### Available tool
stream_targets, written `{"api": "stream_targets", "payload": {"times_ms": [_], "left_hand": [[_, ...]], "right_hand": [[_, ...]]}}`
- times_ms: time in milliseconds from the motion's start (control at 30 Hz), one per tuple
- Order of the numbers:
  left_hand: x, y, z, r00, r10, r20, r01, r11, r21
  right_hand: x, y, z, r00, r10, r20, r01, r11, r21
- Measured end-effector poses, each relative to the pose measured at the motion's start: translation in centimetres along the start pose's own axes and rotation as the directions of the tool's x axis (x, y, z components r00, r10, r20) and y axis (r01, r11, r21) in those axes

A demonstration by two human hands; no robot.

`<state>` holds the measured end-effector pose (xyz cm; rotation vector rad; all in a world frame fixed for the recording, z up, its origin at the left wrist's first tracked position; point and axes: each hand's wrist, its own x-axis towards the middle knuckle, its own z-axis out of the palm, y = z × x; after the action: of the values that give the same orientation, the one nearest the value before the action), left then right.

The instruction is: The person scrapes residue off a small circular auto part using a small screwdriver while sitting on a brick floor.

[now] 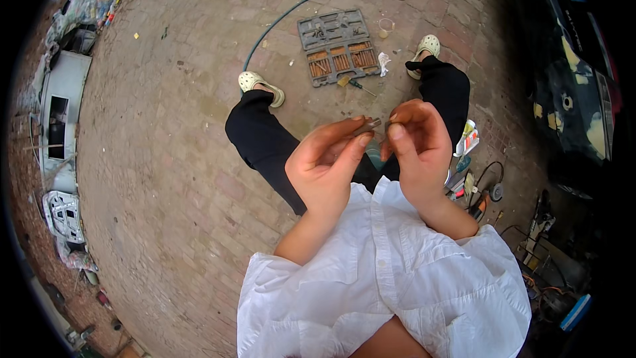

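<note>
Both of my hands are raised over my lap, fingertips nearly meeting. Between thumb and fingers, my left hand [326, 162] pinches a small metal piece [373, 123] whose narrow end points toward the other hand. My right hand [422, 156] is closed in a pinch too; a small dark thing shows at its fingertips, too small to name. Beyond my hands an open grey tool case [326, 44] lies on the ground between my feet. Rusty rod-like bits [341, 61] fill its near half. A green-handled screwdriver [361, 87] lies at its near edge.
A blue-green hose [291, 10] curves across the brick paving behind the case. A dark car [570, 79] with patchy paint stands at the right. Near my right leg are an angle grinder [481, 204] and cables. Scrap panels [63, 119] line the left side.
</note>
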<state>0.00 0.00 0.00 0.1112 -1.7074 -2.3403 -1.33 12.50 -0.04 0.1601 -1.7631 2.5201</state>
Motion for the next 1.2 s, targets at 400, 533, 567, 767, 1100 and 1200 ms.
{"api": "stream_targets", "payload": {"times_ms": [400,533,567,767,1100,1200], "left_hand": [[0.0,-0.1,0.6,0.989,0.146,0.007,-0.144,0.964,0.224],[0.0,-0.1,0.4,0.985,0.172,0.028,-0.173,0.938,0.302],[0.0,0.0,0.5,0.988,0.155,0.014,-0.152,0.946,0.287],[-0.1,0.0,0.5,0.982,0.187,-0.011,-0.173,0.929,0.327],[-0.7,-0.9,0.5,0.970,0.233,-0.065,-0.195,0.911,0.364],[-0.7,-0.5,0.9,0.977,0.179,-0.112,-0.136,0.939,0.315]], "right_hand": [[0.4,-0.8,0.6,0.999,0.002,-0.036,-0.005,0.995,-0.101],[0.3,-0.7,0.7,0.997,-0.070,-0.035,0.062,0.979,-0.192],[0.3,-0.7,0.7,0.996,-0.086,-0.031,0.077,0.973,-0.215],[0.1,-0.6,0.9,0.999,-0.008,-0.037,0.002,0.987,-0.162],[-0.2,-0.2,0.7,0.996,0.088,-0.031,-0.092,0.981,-0.170],[-0.7,0.3,0.6,0.991,0.129,0.025,-0.120,0.964,-0.235]]}}
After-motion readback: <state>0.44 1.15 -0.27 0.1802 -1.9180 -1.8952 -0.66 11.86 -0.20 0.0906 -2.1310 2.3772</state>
